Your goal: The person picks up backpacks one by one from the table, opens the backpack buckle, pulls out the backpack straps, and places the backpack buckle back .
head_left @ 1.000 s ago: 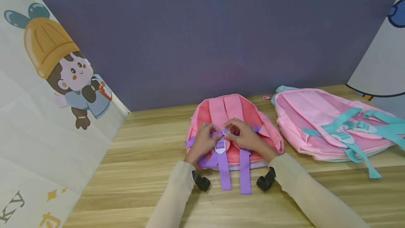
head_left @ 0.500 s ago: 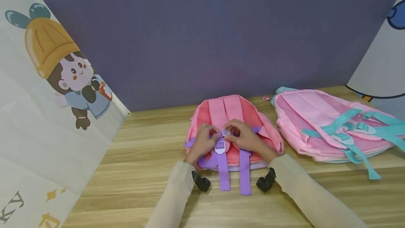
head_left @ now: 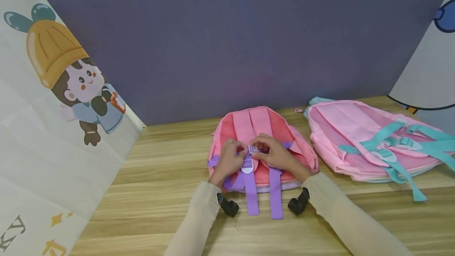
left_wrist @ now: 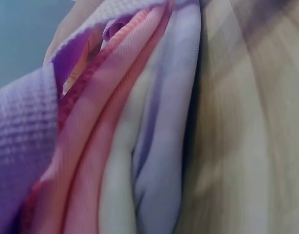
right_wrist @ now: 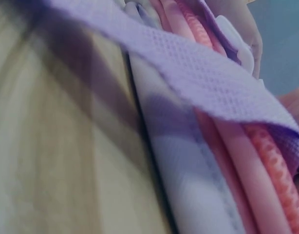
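A pink and coral backpack (head_left: 261, 115) with purple webbing lies on the wooden table, its shoulder straps facing up. Over its middle, both hands meet at a small white buckle (head_left: 252, 149) on a purple strap. The left hand (head_left: 231, 159) pinches the strap at the buckle's left side. From the right, the right hand (head_left: 275, 153) pinches the buckle between thumb and fingers. Just below sits a white strap adjuster (head_left: 247, 165). Loose purple strap ends (head_left: 275, 196) hang toward the front. Webbing (left_wrist: 23, 126) and the bag's edge (right_wrist: 174, 131) fill the wrist views, mostly hiding the fingers.
A second, lighter pink backpack (head_left: 350, 119) with turquoise straps (head_left: 384, 133) lies to the right. Behind stands a dark partition (head_left: 227, 42). A printed white panel (head_left: 28, 149) borders the left side. Black wrist cameras (head_left: 229, 205) sit under both wrists.
Both hands stay at the buckle with almost no movement. The buckle and the left fingers shift very slightly.
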A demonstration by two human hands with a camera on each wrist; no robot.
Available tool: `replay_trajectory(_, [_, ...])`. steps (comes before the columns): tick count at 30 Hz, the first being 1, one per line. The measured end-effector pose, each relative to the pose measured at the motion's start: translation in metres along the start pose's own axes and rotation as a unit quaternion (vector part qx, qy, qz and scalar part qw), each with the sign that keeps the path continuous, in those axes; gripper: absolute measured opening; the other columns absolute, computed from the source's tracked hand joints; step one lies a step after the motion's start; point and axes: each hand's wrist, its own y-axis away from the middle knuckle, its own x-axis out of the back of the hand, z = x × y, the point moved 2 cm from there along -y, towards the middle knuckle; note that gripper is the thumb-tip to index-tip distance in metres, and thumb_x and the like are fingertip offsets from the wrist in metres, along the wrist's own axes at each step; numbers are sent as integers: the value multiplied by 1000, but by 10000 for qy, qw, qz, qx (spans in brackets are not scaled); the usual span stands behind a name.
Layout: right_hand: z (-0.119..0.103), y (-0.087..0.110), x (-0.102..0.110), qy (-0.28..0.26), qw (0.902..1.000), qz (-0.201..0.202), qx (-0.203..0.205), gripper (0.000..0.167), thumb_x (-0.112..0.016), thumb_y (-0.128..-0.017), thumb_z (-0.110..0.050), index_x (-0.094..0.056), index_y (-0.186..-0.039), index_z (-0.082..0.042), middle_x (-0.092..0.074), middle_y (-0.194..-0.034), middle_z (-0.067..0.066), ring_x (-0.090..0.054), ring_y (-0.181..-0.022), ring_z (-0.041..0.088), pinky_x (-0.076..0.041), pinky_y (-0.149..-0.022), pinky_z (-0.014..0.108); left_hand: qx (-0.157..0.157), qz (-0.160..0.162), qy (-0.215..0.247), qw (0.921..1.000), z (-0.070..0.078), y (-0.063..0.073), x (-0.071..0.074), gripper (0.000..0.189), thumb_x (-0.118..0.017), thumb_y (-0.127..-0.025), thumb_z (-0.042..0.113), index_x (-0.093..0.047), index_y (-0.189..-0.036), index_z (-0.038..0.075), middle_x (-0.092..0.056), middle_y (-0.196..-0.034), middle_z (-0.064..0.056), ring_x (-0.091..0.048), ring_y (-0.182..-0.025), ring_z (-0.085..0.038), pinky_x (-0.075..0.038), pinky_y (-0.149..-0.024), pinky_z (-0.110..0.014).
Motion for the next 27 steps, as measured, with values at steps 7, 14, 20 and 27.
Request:
replay_trajectory(7, [0,0,1,14,9999,-66,-120,21,-73,-82,-10,-67,-102,-9,-57,-85,2,-50,-76,13,-43,-71,26,220,47,176,9996,3,1,-2,10,-61,-85,3,-69,-82,0,-54,-85,-9,-46,-84,-20,-34,-79,-31])
replay_trajectory(14, [-1,0,1,119,9995,-2,-287,20,-74,-82,-10,-69,-102,-10,-58,-85,1,-51,-75,12,-44,-71,25,224,-19,-9,9997,4,1,0,9,-61,-86,6,-68,-82,2,-55,-85,-8,-48,-84,-19,-35,-78,-32])
replay_trajectory(20, [0,0,1,-24,9990,141,-424,23,-73,-82,-8,-68,-104,-5,-60,-84,5,-53,-73,10,-45,-69,23,-238,-139,-280,9992,5,0,8,10,-68,-84,11,-68,-91,4,-56,-89,-9,-49,-81,-17,-39,-72,-28])
replay_trajectory(27, [-5,0,3,-90,9982,239,-548,25,-72,-83,-8,-68,-107,-2,-61,-86,8,-54,-74,13,-45,-70,23,-418,-493,-912,9937,5,-1,18,20,-72,-83,17,-72,-100,8,-61,-93,-5,-53,-80,-14,-41,-73,-28])
